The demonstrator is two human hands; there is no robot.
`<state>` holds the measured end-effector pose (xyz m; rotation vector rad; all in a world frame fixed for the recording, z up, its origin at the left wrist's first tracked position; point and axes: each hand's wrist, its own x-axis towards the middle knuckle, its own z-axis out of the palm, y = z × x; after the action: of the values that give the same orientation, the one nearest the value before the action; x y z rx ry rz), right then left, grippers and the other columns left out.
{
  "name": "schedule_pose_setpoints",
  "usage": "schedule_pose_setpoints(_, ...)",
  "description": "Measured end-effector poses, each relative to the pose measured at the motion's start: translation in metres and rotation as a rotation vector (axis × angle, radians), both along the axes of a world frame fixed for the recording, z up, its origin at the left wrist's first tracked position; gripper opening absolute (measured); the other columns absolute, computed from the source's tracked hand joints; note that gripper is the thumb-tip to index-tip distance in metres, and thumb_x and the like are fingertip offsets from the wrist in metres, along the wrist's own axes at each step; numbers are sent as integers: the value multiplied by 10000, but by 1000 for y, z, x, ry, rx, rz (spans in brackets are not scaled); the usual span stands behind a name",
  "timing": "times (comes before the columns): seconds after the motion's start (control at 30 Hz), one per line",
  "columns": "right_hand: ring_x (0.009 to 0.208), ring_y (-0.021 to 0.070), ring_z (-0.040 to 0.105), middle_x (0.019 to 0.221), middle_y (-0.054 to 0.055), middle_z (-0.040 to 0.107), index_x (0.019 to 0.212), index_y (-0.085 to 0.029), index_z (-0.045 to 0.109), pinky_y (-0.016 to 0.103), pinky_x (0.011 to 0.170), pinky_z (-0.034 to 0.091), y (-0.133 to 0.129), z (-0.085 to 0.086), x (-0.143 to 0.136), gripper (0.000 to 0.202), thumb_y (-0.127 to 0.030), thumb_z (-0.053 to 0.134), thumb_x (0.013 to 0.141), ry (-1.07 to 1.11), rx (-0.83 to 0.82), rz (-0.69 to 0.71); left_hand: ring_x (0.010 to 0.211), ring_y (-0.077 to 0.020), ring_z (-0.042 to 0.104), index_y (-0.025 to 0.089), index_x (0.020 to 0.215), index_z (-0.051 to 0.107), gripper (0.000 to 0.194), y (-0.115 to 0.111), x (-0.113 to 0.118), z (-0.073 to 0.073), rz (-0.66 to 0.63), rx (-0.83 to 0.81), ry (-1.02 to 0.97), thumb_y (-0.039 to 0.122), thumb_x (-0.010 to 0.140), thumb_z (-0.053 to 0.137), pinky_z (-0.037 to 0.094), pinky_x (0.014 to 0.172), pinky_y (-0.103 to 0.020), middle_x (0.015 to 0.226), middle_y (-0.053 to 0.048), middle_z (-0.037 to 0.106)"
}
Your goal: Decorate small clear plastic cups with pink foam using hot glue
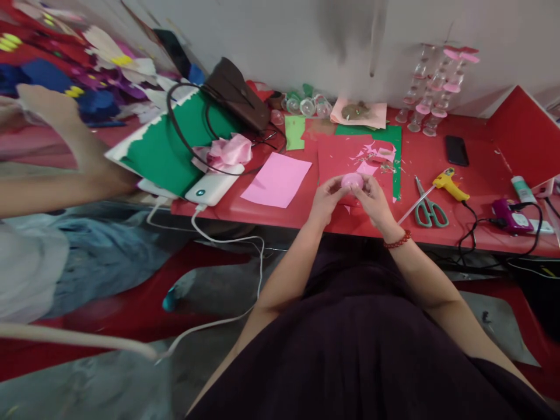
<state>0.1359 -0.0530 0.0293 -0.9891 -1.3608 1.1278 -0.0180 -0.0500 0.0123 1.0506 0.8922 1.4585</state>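
Several paper scraps [366, 168] and scissors [427, 200] lie near as left hand [327, 198] and right hand [373, 199] grip a round pink piece [352, 180], face upward.

A red table [485, 181] meets a grey wall [280, 46]

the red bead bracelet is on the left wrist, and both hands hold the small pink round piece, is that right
Not quite: the head view shows the red bead bracelet on the wrist of the right hand. The rest holds: that hand and the left hand both hold the small pink round piece.
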Motion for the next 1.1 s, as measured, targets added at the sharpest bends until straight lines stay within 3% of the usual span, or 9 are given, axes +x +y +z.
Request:
schedule_pose_setpoints(0.27, 1073, 225, 674, 1153, 49, 717, 1098, -288, 663, 370, 886, 624, -3, -2, -16, 631, -773, 808, 723, 161, -114, 24, 1010, -233, 744, 210, 984, 825, 636, -2, 2, -8, 105, 48, -39, 807, 785, 735, 573, 934, -361, 1034, -87, 823)
schedule_pose_setpoints(0.4, 1070, 218, 669, 1144, 39, 710, 1076, -292, 664, 372, 924, 611, -2, -3, -18, 600, -749, 817, 718, 189, -114, 18, 964, -208, 724, 223, 1014, 807, 572, 1, 1, -9, 64, 86, -15, 746, 781, 792, 567, 883, -328, 1044, -69, 808)
schedule_pose_setpoints(0.67, 1145, 241, 658, 1197, 45, 713, 1181, -318, 682, 468, 1079, 567, -1, -7, -14, 551, -630, 829, 752, 126, -75, -39, 1062, -223, 700, 257, 1164, 747, 570, 3, -2, -9, -8, 136, 79, 597, 735, 904, 545, 972, -355, 1159, -71, 767)
schedule_pose_setpoints(0.9, 1076, 247, 653, 1207, 61, 726, 1282, -307, 699, 478, 1065, 560, -7, -13, -7, 688, -751, 774, 761, 51, -28, -58, 1090, -235, 705, 236, 1095, 768, 541, 3, -1, -11, 2, 189, 81, 554, 693, 942, 531, 1031, -373, 1140, -69, 782)
schedule_pose_setpoints(1.1, 1115, 282, 672, 1261, 104, 722, 1328, -272, 691, 515, 1071, 557, -8, -16, -18, 757, -779, 748, 769, 40, 23, -41, 1098, -240, 711, 247, 1114, 757, 561, 2, -3, -11, 35, 193, -3, 560, 687, 943, 542, 1032, -385, 1147, -67, 783)
